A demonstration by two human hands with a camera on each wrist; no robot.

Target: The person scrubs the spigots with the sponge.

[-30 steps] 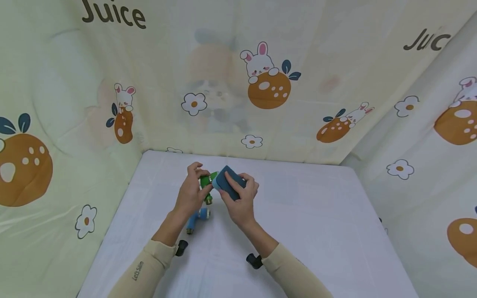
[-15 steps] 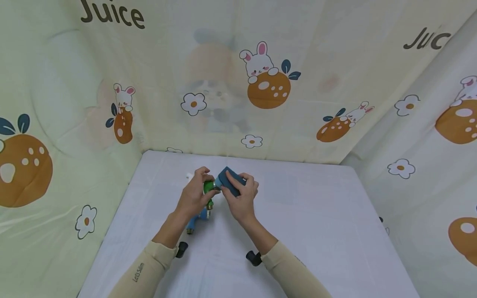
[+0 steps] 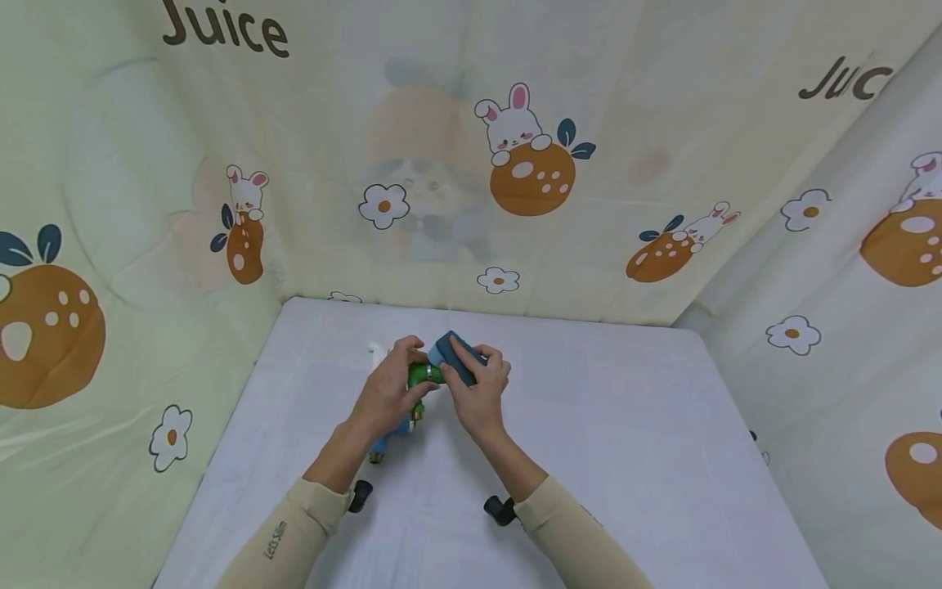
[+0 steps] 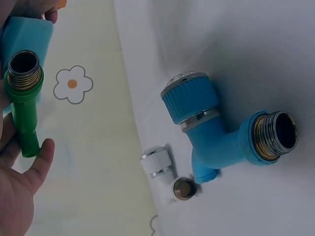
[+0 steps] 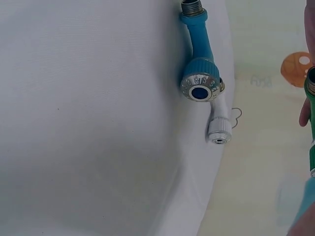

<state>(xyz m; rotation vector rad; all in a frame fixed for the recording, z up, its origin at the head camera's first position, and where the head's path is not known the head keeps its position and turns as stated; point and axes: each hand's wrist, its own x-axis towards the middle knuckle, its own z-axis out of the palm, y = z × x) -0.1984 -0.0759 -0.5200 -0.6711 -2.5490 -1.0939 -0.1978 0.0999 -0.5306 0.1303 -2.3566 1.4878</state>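
Observation:
A green tap (image 3: 423,374) with a threaded brass end is held in the left hand (image 3: 384,391), above the table. Fingers and thumb of the right hand (image 3: 478,394) grip a two-tone blue sponge (image 3: 448,352), its lighter side against the tap. In the left wrist view, the tap's open threaded end (image 4: 24,71) faces the camera, in front of the sponge (image 4: 34,34). Below the left hand, a blue tap (image 4: 216,145) lies on the table, partly hidden in the head view. Beyond it lies a white tap (image 4: 158,161).
A white cloth covers the table (image 3: 603,442). Patterned curtains (image 3: 441,245) hang behind it and at both sides. A black wrist mount (image 3: 361,496) sits by the left cuff, another (image 3: 500,511) by the right.
The left hand has moved right and slightly down, turning the green tap so its knob end points right. The sponge has shifted slightly against it. The white tap has come into the head view.

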